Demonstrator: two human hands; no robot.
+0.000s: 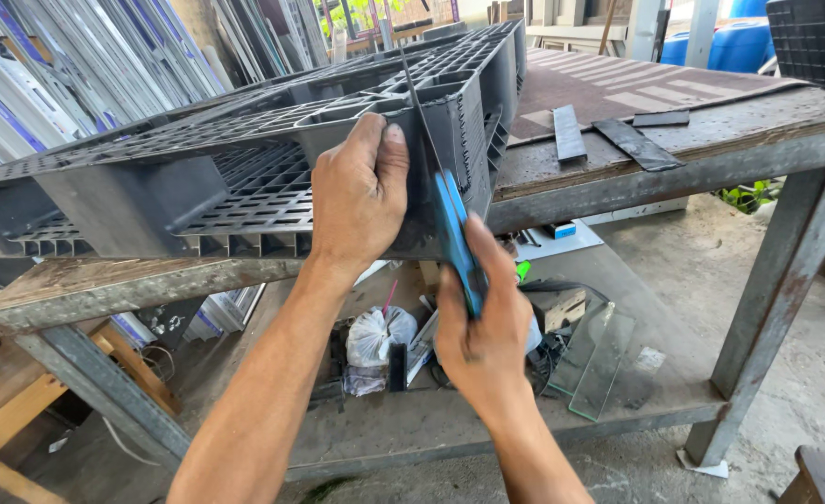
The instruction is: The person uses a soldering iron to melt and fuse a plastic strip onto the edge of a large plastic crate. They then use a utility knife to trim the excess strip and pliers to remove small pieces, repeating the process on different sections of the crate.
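hands two, left [358, 191] gripping one grey pallet [244, 149], right [483, 331] seemingly clutching one blue-handled saw [453, 238]

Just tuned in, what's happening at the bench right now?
A person is working a saw with a blue handle against the corner of a dark grey plastic pallet lying on a worn workbench. The left hand grips the pallet's corner block; the right hand holds the saw handle, its thin blade running up along the pallet's edge. Glass panes sit on the lower shelf.

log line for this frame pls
left hand: grips pallet corner | right hand: holds blue-handled saw | blade: against corner | support: workbench
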